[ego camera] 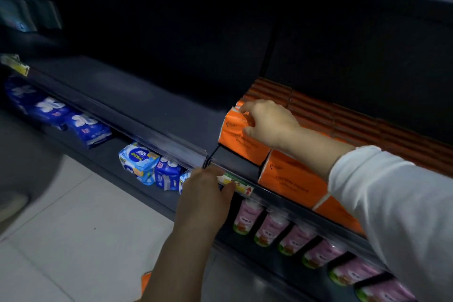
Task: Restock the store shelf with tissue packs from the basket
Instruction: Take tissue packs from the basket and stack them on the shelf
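An orange tissue pack stands at the left end of a row of orange packs on the dark shelf. My right hand lies on its top front, fingers curled over its upper edge. A second orange pack sits next to it on the right, with more orange packs stacked behind. My left hand holds the shelf's front rail at the yellow price label, thumb on the label. The basket is out of view.
The shelf left of the orange packs is bare. Below it lie blue tissue packs and blue-white packs; pink cans line the lower shelf on the right. A pale tiled floor spreads at lower left. Another shelf edge runs overhead.
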### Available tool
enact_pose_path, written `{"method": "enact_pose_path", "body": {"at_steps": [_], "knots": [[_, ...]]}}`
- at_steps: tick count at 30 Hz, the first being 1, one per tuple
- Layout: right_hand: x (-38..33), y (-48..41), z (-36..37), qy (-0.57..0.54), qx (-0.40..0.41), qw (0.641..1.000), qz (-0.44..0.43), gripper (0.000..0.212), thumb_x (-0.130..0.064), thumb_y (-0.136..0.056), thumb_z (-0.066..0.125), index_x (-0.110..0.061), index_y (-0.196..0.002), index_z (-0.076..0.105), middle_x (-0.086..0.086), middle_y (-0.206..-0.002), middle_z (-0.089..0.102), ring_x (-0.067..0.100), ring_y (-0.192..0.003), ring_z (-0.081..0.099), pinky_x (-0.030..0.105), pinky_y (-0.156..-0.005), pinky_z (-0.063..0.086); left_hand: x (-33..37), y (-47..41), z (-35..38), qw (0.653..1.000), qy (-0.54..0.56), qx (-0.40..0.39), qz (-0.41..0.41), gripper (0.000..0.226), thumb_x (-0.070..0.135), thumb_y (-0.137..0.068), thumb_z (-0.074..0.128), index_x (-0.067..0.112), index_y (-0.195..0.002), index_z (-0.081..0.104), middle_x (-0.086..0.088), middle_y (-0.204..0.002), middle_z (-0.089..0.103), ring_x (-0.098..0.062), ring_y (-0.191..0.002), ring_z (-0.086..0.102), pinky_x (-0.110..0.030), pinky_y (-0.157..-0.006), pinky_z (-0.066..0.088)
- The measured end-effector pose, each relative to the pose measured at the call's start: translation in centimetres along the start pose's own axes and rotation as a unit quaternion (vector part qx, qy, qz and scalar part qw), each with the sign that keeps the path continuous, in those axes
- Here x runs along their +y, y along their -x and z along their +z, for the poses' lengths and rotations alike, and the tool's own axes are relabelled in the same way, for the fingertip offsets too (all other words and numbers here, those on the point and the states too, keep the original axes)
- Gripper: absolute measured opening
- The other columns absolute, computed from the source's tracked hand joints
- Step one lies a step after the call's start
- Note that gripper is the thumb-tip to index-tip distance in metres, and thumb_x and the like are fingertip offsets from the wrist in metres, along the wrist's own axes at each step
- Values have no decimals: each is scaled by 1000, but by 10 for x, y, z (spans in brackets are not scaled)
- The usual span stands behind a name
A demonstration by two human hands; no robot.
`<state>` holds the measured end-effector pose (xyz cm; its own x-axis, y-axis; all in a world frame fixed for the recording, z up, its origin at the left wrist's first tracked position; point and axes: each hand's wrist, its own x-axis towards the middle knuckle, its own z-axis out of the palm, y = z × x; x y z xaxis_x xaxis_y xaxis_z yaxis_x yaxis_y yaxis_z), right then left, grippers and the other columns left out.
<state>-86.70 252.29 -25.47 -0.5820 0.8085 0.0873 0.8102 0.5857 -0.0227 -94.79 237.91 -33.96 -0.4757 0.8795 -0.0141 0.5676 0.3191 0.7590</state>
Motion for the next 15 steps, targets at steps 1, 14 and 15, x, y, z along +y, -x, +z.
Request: {"method": "enact_pose_path", "body": {"at_steps": [1, 14, 15], "knots": [[0, 0, 3, 17, 3, 1000, -6, 42, -25, -82, 63, -23, -123, 53, 6, -124, 54, 30, -113, 54, 37, -88, 45, -2, 0, 0, 1000, -11, 1, 1, 33, 33, -89, 61, 21, -120, 59, -1, -117, 53, -18, -108, 53, -25, -83, 41], [8, 8, 16, -2, 43, 999, -23, 38, -28, -86, 61, -16, -122, 56, 6, -120, 45, 26, -118, 41, 36, -89, 42, 0, -1, 8, 998, -58, -13, 13, 35, 39, -88, 60, 23, -119, 57, -2, -117, 50, -21, -108, 52, -35, -88, 47], [11, 12, 12, -16, 47, 999, -20, 41, -30, -85, 62, -17, -123, 55, 6, -121, 45, 26, -119, 40, 37, -91, 41, 1, -1, 9, 998, -58, -12, 15, 35, 39, -88, 61, 23, -119, 58, -2, -117, 50, -21, -109, 52, -35, -88, 48]]}}
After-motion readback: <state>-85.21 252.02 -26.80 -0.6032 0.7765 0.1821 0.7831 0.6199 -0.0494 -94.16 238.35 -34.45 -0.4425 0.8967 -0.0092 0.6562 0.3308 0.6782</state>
